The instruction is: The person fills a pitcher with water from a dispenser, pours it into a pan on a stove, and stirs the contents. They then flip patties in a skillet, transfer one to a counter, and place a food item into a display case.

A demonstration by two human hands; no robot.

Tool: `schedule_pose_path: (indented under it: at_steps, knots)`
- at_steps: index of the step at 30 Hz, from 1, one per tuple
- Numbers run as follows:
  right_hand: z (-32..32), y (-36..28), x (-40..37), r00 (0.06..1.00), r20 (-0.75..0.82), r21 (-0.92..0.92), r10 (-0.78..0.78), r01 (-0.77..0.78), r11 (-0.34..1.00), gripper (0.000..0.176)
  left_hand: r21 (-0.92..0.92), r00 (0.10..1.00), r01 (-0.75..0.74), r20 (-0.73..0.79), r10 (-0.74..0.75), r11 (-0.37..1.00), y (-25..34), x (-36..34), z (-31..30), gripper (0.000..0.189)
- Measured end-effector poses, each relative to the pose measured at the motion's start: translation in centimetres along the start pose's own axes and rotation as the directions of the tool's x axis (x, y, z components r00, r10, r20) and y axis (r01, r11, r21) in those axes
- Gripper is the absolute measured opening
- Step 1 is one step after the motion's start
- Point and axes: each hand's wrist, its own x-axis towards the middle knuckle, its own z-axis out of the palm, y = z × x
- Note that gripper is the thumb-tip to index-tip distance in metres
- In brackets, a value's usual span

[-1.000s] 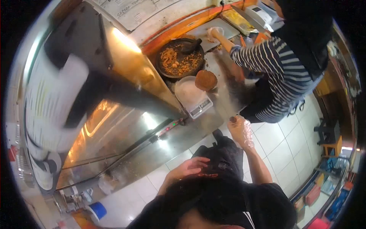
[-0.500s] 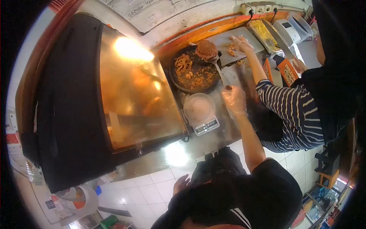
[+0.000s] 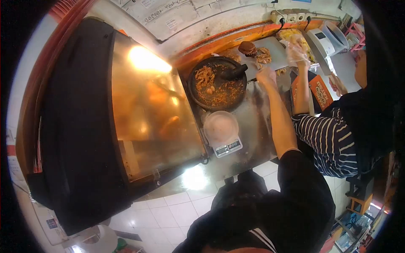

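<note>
A big glass-fronted steel warming cabinet (image 3: 152, 109) filled the left of the frame. On the steel table (image 3: 253, 122) at upper centre sat a round black pan of fried crumbs (image 3: 217, 86), a white digital scale (image 3: 222, 135) below it. The right hand (image 3: 266, 76) hung just right of the pan, near a brown rounded heap (image 3: 247, 47) on the grey board (image 3: 274, 44). Whether its grip was open or closed could not be made out.

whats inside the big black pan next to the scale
The black pan holds golden-brown fried pieces on its left side, loose crumbs across its floor, and a dark scoop at its upper right rim. Whatever lies under the scoop is hidden.
</note>
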Motion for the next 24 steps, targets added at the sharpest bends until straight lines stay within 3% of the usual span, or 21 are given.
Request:
schedule_pose_path:
  at_steps: [2,3,4,5,6,7,8,9,11,13,15,17,19,21,22,23,24]
  knots:
    - [1.5,0.9,3.1,0.998,0.044,-0.201,-0.047,0.055,0.978,0.025,0.01,1.0,0.002,-0.003,-0.002,1.0,-0.3,0.2,-0.1,0.041]
    - [1.2,0.9,2.7,0.998,0.045,-0.203,-0.041,0.049,0.978,0.025,0.018,1.0,0.002,-0.003,-0.002,1.0,-0.4,0.3,-0.3,0.041]
    - [0.7,0.9,2.5,0.947,0.182,-0.41,-0.263,0.316,0.855,0.025,0.03,1.0,0.001,0.0,-0.001,1.0,-0.4,0.6,-0.5,0.041]
    - [-0.3,1.1,2.4,0.836,0.353,-0.554,-0.42,0.549,0.626,0.025,0.041,1.0,-0.002,0.006,0.002,0.999,-0.4,0.9,-0.6,0.041]
    - [-1.7,0.4,0.7,0.848,0.341,-0.569,-0.406,0.53,0.629,0.025,0.052,1.0,-0.004,0.013,0.003,0.999,-0.2,1.3,-0.7,0.042]
    - [-3.0,-1.1,-2.4,0.951,0.167,-0.39,-0.261,0.307,0.868,0.025,0.064,1.0,-0.007,0.02,0.006,0.998,-0.1,1.7,-0.6,0.042]
    - [-3.9,-1.7,-4.9,0.998,0.033,-0.135,-0.062,0.066,0.989,0.025,0.069,1.0,-0.007,0.024,0.006,0.998,0.0,2.0,-0.7,0.042]
    - [-4.6,-1.4,-6.1,0.998,0.015,-0.139,-0.058,0.06,0.989,0.025,0.079,0.999,-0.016,0.03,0.014,0.997,0.2,2.4,-0.6,0.042]
    - [-5.2,-0.7,-8.3,0.982,0.151,-0.224,-0.111,0.144,0.964,0.022,0.108,0.998,-0.035,0.046,0.03,0.993,0.1,3.2,-0.9,0.042]
    - [-5.6,-0.2,-11.2,0.988,0.101,-0.23,-0.118,0.139,0.963,0.02,0.137,0.998,-0.042,0.05,0.035,0.99,0.3,3.7,-1.2,0.043]
    - [-6.3,1.1,-16.1,0.929,-0.18,-0.237,-0.324,0.279,0.931,0.02,0.169,0.997,-0.061,0.064,0.051,0.984,0.3,4.2,-1.4,0.043]
    - [-7.4,1.7,-18.9,0.973,-0.057,-0.128,-0.226,0.217,0.968,0.019,0.197,0.994,-0.084,0.08,0.07,0.977,0.1,4.6,-1.5,0.043]
    - [-5.0,4.5,-22.1,0.98,-0.123,0.015,-0.157,0.16,0.987,0.029,0.242,0.987,-0.138,0.113,0.113,0.96,0.0,4.7,-1.6,0.044]
    - [-6.2,3.3,-27.3,0.995,-0.1,0.172,0.007,0.011,0.985,0.024,0.337,0.954,-0.284,0.189,0.231,0.898,-1.0,4.7,-2.5,0.044]
    - [-5.4,3.9,-29.7,0.99,-0.142,0.197,-0.016,0.044,0.98,0.024,0.405,0.907,-0.415,0.251,0.337,0.815,-1.7,4.6,-3.1,0.044]
    - [-4.5,4.9,-32.3,0.984,-0.175,0.218,-0.037,0.075,0.973,0.025,0.466,0.822,-0.569,0.327,0.466,0.678,-2.2,4.6,-3.8,0.045]
    - [-4.3,5.8,-35.0,0.994,-0.1,0.252,-0.033,0.058,0.966,0.024,0.482,0.727,-0.684,0.389,0.565,0.548,-2.4,4.5,-4.5,0.045]
